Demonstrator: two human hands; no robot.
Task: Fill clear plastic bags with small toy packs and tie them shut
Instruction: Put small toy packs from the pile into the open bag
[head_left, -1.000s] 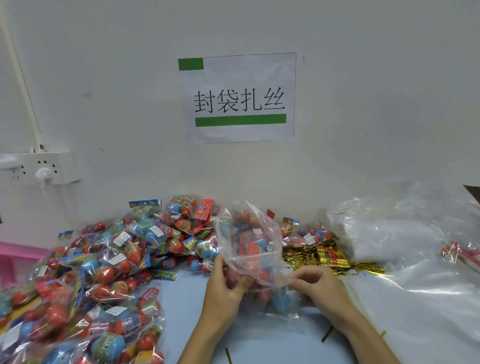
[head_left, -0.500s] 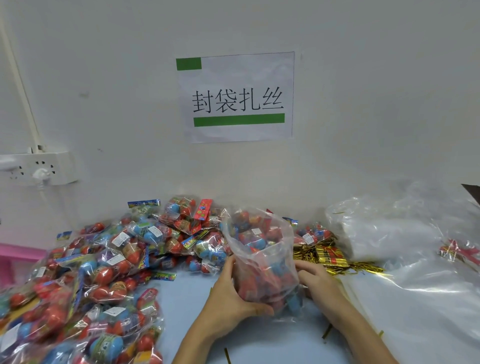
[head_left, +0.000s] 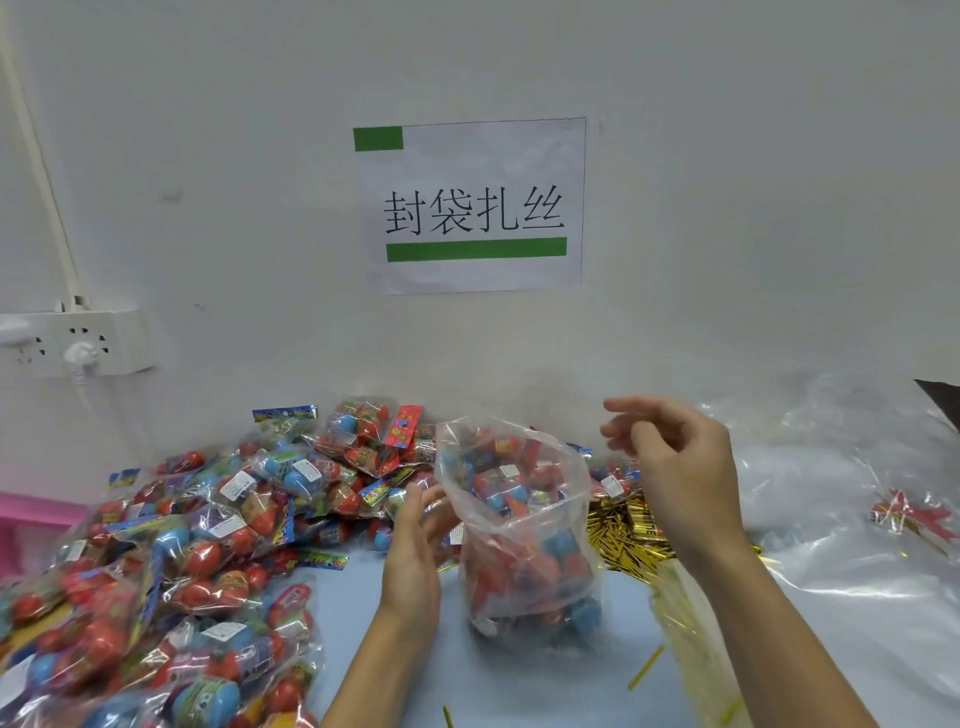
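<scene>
A clear plastic bag (head_left: 524, 540) full of red and blue toy packs stands upright on the blue table, its mouth open at the top. My left hand (head_left: 415, 540) is beside the bag's left side, fingers fairly straight, at or just off the plastic. My right hand (head_left: 675, 467) hovers up and to the right of the bag's mouth with loosely curled fingers and holds nothing. A heap of gold twist ties (head_left: 628, 530) lies right behind the bag.
A big pile of toy packs (head_left: 171, 561) covers the table's left side. Clear plastic bags (head_left: 841, 499) are spread out on the right. A few loose gold ties (head_left: 644, 670) lie near my right forearm. The wall stands close behind.
Both hands have let go of the filled bag. My right hand rose above and to the right of its mouth; my left moved off to the bag's left side.
</scene>
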